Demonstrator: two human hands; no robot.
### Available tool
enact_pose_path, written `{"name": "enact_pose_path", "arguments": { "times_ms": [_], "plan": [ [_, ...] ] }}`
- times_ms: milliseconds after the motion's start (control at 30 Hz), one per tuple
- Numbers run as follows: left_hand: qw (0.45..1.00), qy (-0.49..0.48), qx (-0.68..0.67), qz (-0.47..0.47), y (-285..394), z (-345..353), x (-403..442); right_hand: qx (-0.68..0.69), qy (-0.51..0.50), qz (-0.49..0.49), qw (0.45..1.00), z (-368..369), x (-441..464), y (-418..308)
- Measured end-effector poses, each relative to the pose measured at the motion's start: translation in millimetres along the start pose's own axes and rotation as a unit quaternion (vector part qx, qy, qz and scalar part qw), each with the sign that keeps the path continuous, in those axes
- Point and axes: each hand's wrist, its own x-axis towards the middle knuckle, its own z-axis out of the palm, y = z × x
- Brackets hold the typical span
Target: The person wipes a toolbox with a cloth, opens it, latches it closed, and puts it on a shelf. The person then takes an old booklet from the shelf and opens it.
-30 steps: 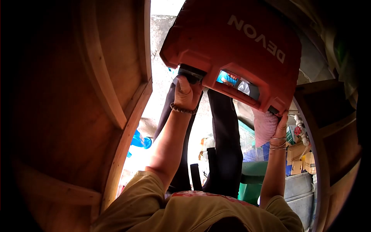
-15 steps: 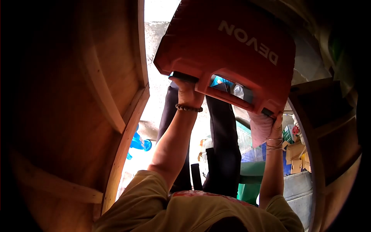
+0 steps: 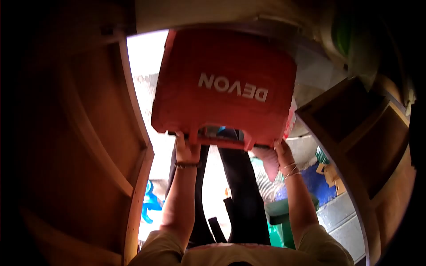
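Note:
A red hard plastic tool case (image 3: pixel 230 57) with white DEVON lettering, upside down to me, is held out in front of my body. My left hand (image 3: pixel 187 150) grips its near edge at the left, by the dark latch, with a beaded bracelet at the wrist. At the near right corner my right hand (image 3: pixel 284 153) is closed on the edge, its fingers mostly hidden under the case. Between the hands is the case's handle (image 3: pixel 222 144), with an opening behind it. Something pink and soft-looking (image 3: pixel 268 165) hangs beside my right hand; I cannot tell what it is.
Wooden panels with ribs (image 3: pixel 95 128) rise close on the left, and a wooden frame with compartments (image 3: pixel 377 137) stands on the right. Below are a blue object (image 3: pixel 151 201), a green plastic stool-like item (image 3: pixel 288 213) and cardboard boxes (image 3: pixel 330 175). A pale surface (image 3: pixel 213 15) crosses the top.
The case has moved left and lower in view and turned more level, both hands still on it. My view has shifted, showing more of the right-hand frame and the pale surface above.

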Motion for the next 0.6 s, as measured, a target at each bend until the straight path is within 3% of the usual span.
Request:
{"name": "enact_pose_path", "arguments": {
  "times_ms": [100,167,233,300,367,400,467,600],
  "plan": [
    [1.000,-0.008,0.004,0.017,-5,3,5,-0.058,-0.008,-0.043,0.997,5,5,-9],
    [1.000,0.009,0.013,0.009,0,8,0,-0.001,-0.075,0.002,0.997,-8,12,-1],
    [1.000,0.015,-0.017,0.014,0,12,3,0.118,-0.124,-0.032,0.985,-7,20,10],
    [1.000,-0.011,-0.002,0.010,2,9,4,0.160,-0.103,-0.020,0.981,-2,16,8],
    [0.999,-0.035,0.007,0.022,1,6,6,0.310,-0.162,-0.007,0.937,0,19,5],
    [0.999,-0.033,0.007,0.022,2,2,5,0.310,-0.162,-0.005,0.937,0,19,4],
    [0.993,-0.117,-0.010,-0.002,5,-2,6,0.319,-0.161,-0.004,0.934,-1,19,2],
    [0.999,-0.043,0.000,0.029,8,19,-3,0.313,-0.144,-0.008,0.939,1,11,-7]
  ]
}}
